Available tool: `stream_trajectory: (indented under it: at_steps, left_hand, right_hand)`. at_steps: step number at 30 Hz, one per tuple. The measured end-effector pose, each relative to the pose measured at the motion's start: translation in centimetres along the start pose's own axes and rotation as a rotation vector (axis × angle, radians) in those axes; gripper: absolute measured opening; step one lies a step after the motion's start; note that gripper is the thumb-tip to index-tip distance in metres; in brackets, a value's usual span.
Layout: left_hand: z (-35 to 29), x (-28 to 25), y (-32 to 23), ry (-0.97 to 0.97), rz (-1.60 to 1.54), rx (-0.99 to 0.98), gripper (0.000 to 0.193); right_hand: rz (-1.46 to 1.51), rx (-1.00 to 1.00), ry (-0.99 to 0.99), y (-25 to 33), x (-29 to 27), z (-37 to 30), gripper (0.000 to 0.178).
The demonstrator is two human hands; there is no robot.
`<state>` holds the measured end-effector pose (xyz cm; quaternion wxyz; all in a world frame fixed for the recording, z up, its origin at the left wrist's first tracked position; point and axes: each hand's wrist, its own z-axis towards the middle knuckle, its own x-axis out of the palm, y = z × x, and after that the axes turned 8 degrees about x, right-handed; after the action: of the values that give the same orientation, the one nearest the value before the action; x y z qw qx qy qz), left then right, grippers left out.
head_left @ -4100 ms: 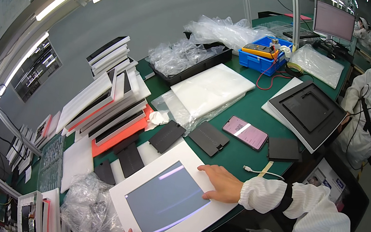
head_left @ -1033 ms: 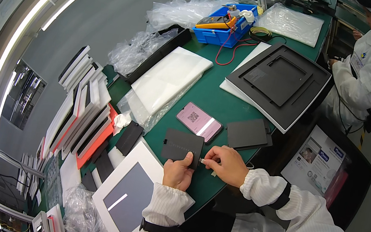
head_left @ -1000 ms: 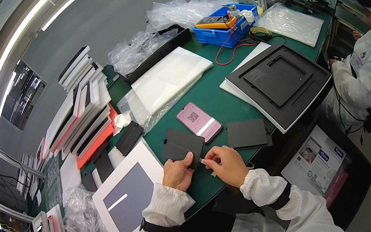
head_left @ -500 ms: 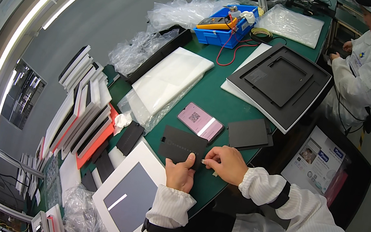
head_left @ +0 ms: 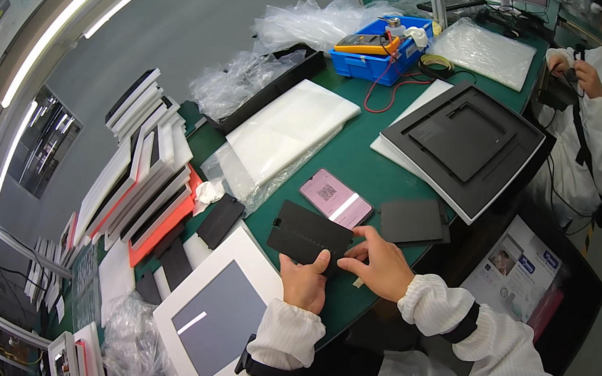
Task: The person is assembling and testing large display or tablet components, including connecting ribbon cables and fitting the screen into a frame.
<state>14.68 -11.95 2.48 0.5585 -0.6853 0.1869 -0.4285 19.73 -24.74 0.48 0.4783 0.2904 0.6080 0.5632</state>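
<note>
1. Here the left hand (head_left: 306, 284) pinches the near edge of a flat, matte black rectangular panel (head_left: 307, 233), thumb on top and fingers closed beneath it, so the panel is clamped between them and lifted slightly off the green table mat (head_left: 357, 167).
2. The right hand (head_left: 380, 265) rests its fingertips on the panel's right corner, fingers curled together and pressing rather than wrapping; whether anything small sits under them I cannot tell.
3. Just beyond the grip lies a pink rectangular phone-like device (head_left: 335, 198), nearly touching the panel's far edge; to its right is a second dark grey flat pad (head_left: 413, 221).
4. Risk, as I judge it: the panel is thin and held only at one edge, so any push forward could knock the pink device, and a slack pinch could let the panel droop or slide.
5. Left of the grip a white-framed board with a grey centre (head_left: 220, 316) overhangs the table's near edge; an elbow bump there could tip it off.
6. Open room is scarce: bare mat shows only beyond the pink device, towards the folded white plastic sheets (head_left: 288, 133) and the large black recessed tray (head_left: 464, 143).
</note>
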Motion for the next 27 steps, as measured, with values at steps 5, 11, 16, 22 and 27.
stream_trajectory:
  at_steps: [5, 11, 16, 22, 27]
  left_hand:
    - [0.3, 0.4, 1.0, 0.163, -0.012, -0.099, 0.046]
    - [0.3, 0.1, 0.9, 0.141, 0.026, -0.224, 0.034]
    - [-0.1, 0.2, 0.9, 0.094, 0.085, -0.255, 0.032]
    - [-0.1, 0.1, 1.5, 0.093, 0.112, -0.273, 0.032]
    - [-0.1, 0.0, 1.9, 0.076, 0.171, -0.31, 0.029]
  right_hand:
    - [0.238, 0.093, 0.092, -1.7, -0.4, 1.6, 0.028]
    - [0.166, 0.177, 0.022, -3.3, -0.4, 1.9, 0.026]
    - [0.035, 0.254, 0.095, -2.8, -1.7, 2.0, 0.028]
    - [-0.635, -0.058, -0.169, -3.1, -3.7, 2.7, 0.058]
    - [-0.773, -0.035, -0.039, -4.7, -2.9, 4.1, 0.081]
